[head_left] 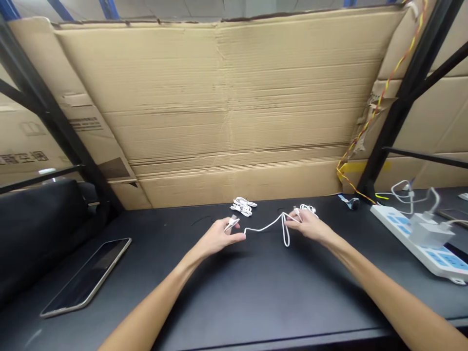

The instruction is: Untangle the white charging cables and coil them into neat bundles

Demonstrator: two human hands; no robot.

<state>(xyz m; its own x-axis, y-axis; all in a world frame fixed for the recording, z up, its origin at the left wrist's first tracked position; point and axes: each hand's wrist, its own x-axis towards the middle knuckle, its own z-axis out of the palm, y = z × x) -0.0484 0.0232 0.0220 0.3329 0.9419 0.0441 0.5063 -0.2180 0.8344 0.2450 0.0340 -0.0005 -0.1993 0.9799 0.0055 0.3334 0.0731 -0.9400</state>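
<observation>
The left hand [224, 236] and right hand [305, 225] each pinch part of one white cord [263, 228], fingers closed on it. The cord hangs between them, over the middle of the black table [234, 297]. A white bundle [243, 206] lies just past the left hand. The phone [87, 277] is at the left, the power strip [420, 243] at the right.

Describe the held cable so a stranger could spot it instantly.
Before the big cardboard wall is a black table. Above it, a thin white cable runs between the left hand and the right hand, a loop dangling near the right. The coiled white bundle behind lies unheld.
</observation>
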